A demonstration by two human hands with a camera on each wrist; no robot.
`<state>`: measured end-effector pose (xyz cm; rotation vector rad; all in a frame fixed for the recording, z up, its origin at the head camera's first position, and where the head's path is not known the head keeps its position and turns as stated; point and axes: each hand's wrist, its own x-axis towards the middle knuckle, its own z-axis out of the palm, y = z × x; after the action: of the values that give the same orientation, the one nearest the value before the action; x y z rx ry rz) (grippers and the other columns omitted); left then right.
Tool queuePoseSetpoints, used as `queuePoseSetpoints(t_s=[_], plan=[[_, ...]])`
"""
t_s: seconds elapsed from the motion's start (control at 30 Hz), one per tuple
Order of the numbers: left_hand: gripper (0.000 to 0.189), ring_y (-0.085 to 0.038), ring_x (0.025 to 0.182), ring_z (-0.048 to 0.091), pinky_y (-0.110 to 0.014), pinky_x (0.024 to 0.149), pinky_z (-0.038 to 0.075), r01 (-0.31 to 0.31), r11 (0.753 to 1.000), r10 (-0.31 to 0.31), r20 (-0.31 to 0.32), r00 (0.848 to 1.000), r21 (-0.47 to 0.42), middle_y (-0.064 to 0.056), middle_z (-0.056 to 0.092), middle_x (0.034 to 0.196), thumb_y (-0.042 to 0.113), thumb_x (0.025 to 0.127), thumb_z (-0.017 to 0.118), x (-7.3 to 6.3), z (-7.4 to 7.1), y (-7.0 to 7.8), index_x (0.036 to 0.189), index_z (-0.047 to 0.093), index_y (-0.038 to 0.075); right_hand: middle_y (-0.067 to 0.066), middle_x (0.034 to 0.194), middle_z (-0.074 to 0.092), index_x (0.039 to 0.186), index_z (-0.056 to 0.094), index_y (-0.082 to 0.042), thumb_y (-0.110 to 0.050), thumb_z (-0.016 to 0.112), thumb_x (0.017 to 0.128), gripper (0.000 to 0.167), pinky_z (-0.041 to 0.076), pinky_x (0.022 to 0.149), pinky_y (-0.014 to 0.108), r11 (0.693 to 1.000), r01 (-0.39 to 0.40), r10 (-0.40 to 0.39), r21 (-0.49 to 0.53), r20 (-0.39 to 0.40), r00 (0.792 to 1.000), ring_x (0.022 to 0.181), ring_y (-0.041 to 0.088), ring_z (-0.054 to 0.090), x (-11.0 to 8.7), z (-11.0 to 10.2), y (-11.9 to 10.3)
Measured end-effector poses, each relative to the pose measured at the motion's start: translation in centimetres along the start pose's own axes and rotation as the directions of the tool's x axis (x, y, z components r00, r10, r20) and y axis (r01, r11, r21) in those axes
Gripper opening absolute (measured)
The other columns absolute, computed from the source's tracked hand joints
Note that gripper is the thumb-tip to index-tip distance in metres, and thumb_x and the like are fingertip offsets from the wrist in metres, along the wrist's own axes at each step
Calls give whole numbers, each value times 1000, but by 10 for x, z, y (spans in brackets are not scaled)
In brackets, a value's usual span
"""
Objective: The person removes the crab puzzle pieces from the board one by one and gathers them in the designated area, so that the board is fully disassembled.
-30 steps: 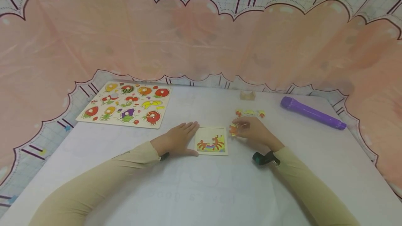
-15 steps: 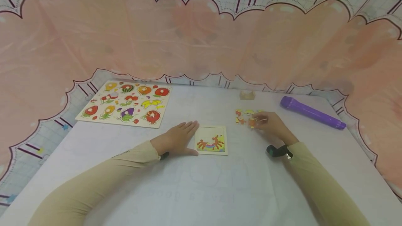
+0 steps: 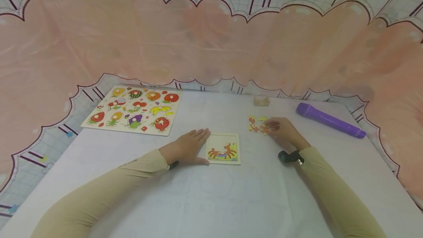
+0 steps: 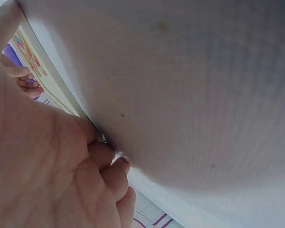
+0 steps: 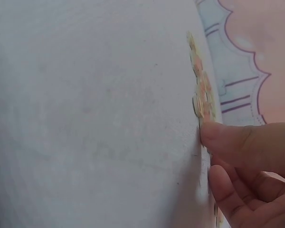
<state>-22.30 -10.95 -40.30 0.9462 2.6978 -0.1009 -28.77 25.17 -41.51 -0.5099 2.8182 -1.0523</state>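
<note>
A small square wooden puzzle board [image 3: 211,137] lies on the white table, its lower half filled with an orange animal and a rainbow. Spread along its left edge, the left hand [image 3: 190,146] keeps straight fingers and an extended thumb against the frame; the left wrist view shows the palm and the board's side [image 4: 61,90]. To the right of the board lies a cluster of colourful puzzle pieces [image 3: 252,120]. The right hand [image 3: 282,131] is at this cluster's right side, thumb and curled fingers pinching a puzzle piece [image 3: 264,129] low on the table. Its fingers partly hide other pieces.
A fruit puzzle board [image 3: 132,111] with knobs lies at the back left. A purple toy microphone [image 3: 330,120] is at the back right, and a small pale wooden block [image 3: 261,101] stands behind the pieces. A patterned curtain [image 3: 211,43] hangs beyond the table's far edge.
The right hand has carried a puzzle piece from beside the board back and right to the cluster, where it has stayed since about half a second ago. The left hand has kept still.
</note>
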Motion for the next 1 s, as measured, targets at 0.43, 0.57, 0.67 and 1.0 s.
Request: queuePoseSetpoints(t_s=[0.43, 0.57, 0.67, 1.0], plan=[[101, -26, 146, 16, -41, 120, 19, 2, 1000, -3, -9, 1000, -7, -10, 15, 158, 68, 81, 53, -1, 0, 0, 151, 15, 6, 26, 115, 63, 117, 59, 7, -5, 72, 79, 42, 48, 96, 49, 1000, 6, -6, -6, 0, 1000, 108, 39, 58, -3, -2, 2], [101, -26, 146, 17, -41, 120, 19, 4, 1000, -4, -6, 1000, -11, -11, 15, 158, 68, 81, 54, -1, 1, 1, 151, 15, 6, 28, 115, 62, 118, 58, 9, -5, 72, 79, 44, 48, 95, 50, 998, 46, -46, 51, 1, 999, 107, 40, 59, -8, 0, -18], [101, -26, 146, 17, -41, 120, 19, 4, 1000, -4, -9, 1000, -10, -11, 16, 158, 68, 80, 54, -1, 1, 1, 151, 16, 6, 26, 113, 63, 116, 60, 8, -6, 73, 79, 42, 49, 94, 50, 989, 119, -120, 89, 10, 993, 104, 38, 59, -11, 7, -36], [101, -26, 146, 16, -42, 120, 18, 3, 1000, -3, -11, 1000, -12, -11, 15, 158, 68, 81, 54, 1, 2, 0, 151, 15, 6, 13, 114, 66, 115, 64, -2, -13, 75, 78, 41, 51, 93, 43, 983, 173, -182, 68, 155, 971, 105, 27, 60, -12, 36, -79]])
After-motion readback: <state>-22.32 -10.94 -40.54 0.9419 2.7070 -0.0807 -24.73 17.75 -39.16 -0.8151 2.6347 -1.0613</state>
